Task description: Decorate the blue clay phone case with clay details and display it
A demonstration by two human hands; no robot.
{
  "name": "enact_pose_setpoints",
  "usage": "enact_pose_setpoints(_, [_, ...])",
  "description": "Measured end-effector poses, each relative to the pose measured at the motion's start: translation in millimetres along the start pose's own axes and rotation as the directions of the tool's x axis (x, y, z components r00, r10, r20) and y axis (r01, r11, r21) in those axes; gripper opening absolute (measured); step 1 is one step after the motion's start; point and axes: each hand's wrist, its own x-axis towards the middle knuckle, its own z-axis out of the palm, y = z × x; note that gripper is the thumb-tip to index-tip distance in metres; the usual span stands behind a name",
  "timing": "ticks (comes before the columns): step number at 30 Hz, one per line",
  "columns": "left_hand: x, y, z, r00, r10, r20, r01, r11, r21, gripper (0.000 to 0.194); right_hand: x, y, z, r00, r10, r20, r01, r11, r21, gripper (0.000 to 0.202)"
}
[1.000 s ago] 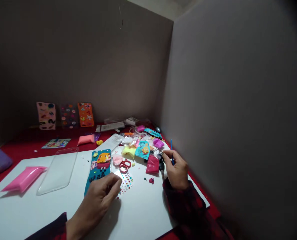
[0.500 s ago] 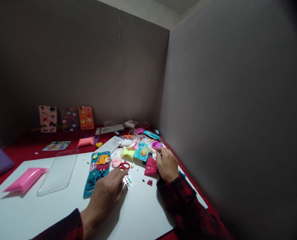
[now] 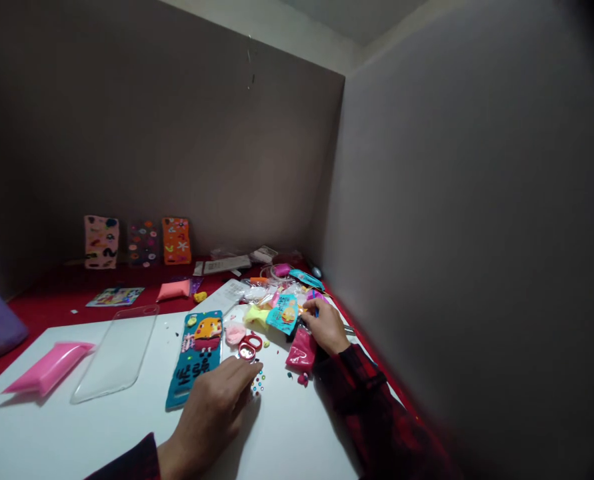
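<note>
My left hand (image 3: 214, 403) is closed low over the white board, with fingertips pressed together beside a patch of small coloured gems (image 3: 259, 383). What those fingers hold, if anything, is hidden. A teal decorated phone case (image 3: 197, 357) lies just left of it, and red-handled scissors (image 3: 250, 345) lie just beyond. My right hand (image 3: 327, 328) reaches into a pile of packets, its fingers curled together near a thin blue piece (image 3: 317, 307); I cannot make out its grip. Around it are a dark pink packet (image 3: 301, 350) and a turquoise printed packet (image 3: 283, 313).
A clear phone case (image 3: 119, 357) and a pink clay packet (image 3: 49, 368) lie on the left of the white board (image 3: 141, 437). Decorated cases, one orange (image 3: 177, 241), lean against the back wall. A grey wall (image 3: 451, 233) rises close on the right.
My right hand has moved slightly left and deeper into the packets, and the dark pink packet has tilted. My left hand stays beside the gems. The view has shifted a little.
</note>
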Motion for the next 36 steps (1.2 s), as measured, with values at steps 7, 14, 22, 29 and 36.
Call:
enact_pose_setpoints(7, [-2,-5,4.0,1.0,-0.025,-0.011,0.024,1.0,-0.019,0.025,1,0,-6,0.998,-0.024,-0.065,0.029,0.997,0.077,0.022])
enact_pose_setpoints(14, [1,0,3.2,1.0,-0.027,0.004,0.027,0.998,-0.052,0.024,-10,-19,-2,0.993,-0.047,0.109,0.052,0.998,-0.043,0.018])
enact_pose_setpoints(22, [1,0,3.8,0.999,-0.037,-0.002,0.037,0.997,-0.061,0.027,-15,-22,0,0.97,-0.045,0.238,0.047,0.999,-0.004,0.034])
enact_pose_setpoints(29, [-2,-1,6.3,0.997,-0.072,0.022,0.074,0.992,-0.098,0.026,-12,-18,6,0.952,-0.106,0.288,0.062,0.986,0.158,0.036])
enact_pose_setpoints(36, [-4,-3,8.0,0.996,-0.089,0.017,0.091,0.986,-0.142,0.027,-9,-14,11,0.982,-0.089,0.166,0.019,0.925,0.379,0.03])
